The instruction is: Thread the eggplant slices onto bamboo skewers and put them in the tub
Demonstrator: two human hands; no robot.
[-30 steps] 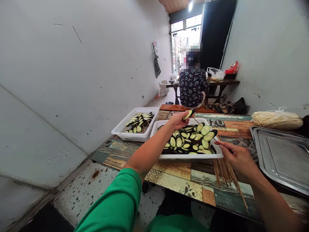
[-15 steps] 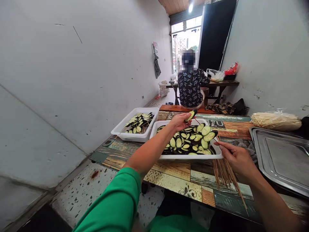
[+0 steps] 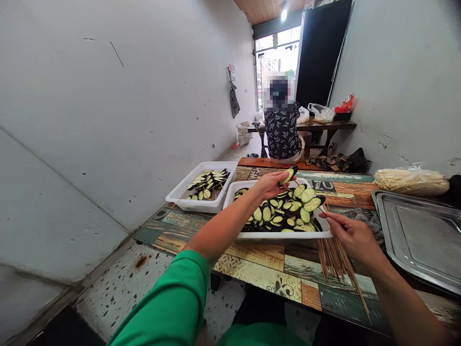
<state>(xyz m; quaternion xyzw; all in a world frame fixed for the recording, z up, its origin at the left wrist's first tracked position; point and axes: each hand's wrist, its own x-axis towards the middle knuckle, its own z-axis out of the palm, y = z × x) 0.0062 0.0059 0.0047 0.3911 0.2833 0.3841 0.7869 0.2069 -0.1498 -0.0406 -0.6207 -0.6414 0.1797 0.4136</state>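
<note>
My left hand [image 3: 271, 185] pinches an oval eggplant slice [image 3: 287, 176] with dark skin, above the back edge of a white tub [image 3: 230, 231]. Just below that slice is the tip of a thin skewer. My right hand [image 3: 347, 231] grips the skewer's lower end at the tub's right corner. Several eggplant slices [image 3: 308, 194] are threaded on it, hanging over the tub. Loose eggplant slices [image 3: 266, 213] fill the tub below. A bundle of bare skewers [image 3: 333, 257] lies on the table under my right hand.
A second white tub [image 3: 175, 196] at the left holds skewered eggplant. Metal trays [image 3: 425, 235] and a bagged bundle of pale sticks [image 3: 410, 180] are at the right, near a grey cloth [image 3: 365, 218]. Beyond the patterned table [image 3: 252, 254], a person [image 3: 283, 132] sits facing away.
My left hand has moved slightly right with the eggplant slice, closer to the skewer's tip. My right hand stays nearly still. The seated person has shifted a little left.
</note>
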